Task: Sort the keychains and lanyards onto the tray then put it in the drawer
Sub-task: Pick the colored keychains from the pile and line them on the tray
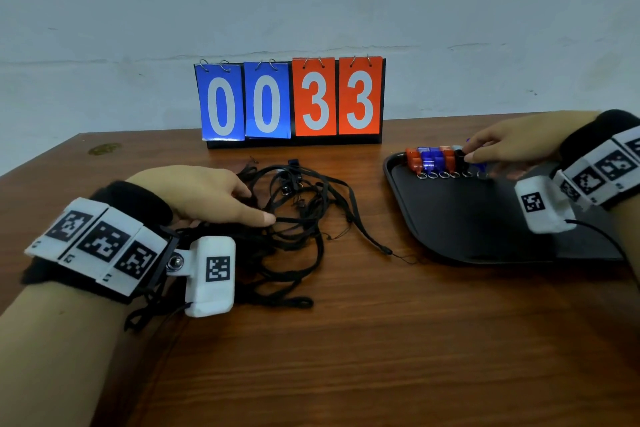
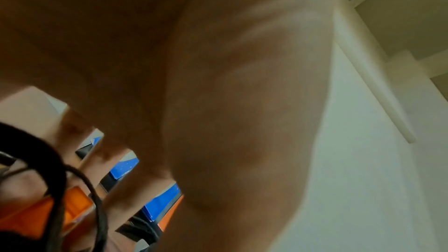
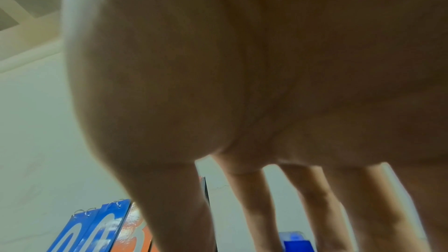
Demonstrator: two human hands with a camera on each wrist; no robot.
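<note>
Flip scoreboard [image 1: 292, 100] stands at the back of the wooden table [image 1: 346, 340], against the wall: two blue cards reading "0 0", two orange cards reading "3 3". Black lanyards [image 1: 304, 215] lie in one tangled heap on the table, left of centre. Left hand [image 1: 204, 196] rests on the heap's left side, fingers [image 1: 242, 189] loosely extended into the cords; cannot tell whether any cord is pinched. Black tray [image 1: 460, 218] sits on the table at right. Keychains [image 1: 436, 158] are lined up side by side along the tray's far edge, orange and blue bodies plus one black, split rings pointing toward the viewer. Right hand [image 1: 509, 146] is at the right end of that row, fingertips touching the black keychain [image 1: 460, 156]; actual grip not resolvable. Wrist bands carry square black-and-white coded markers; no readable text on them.
</note>
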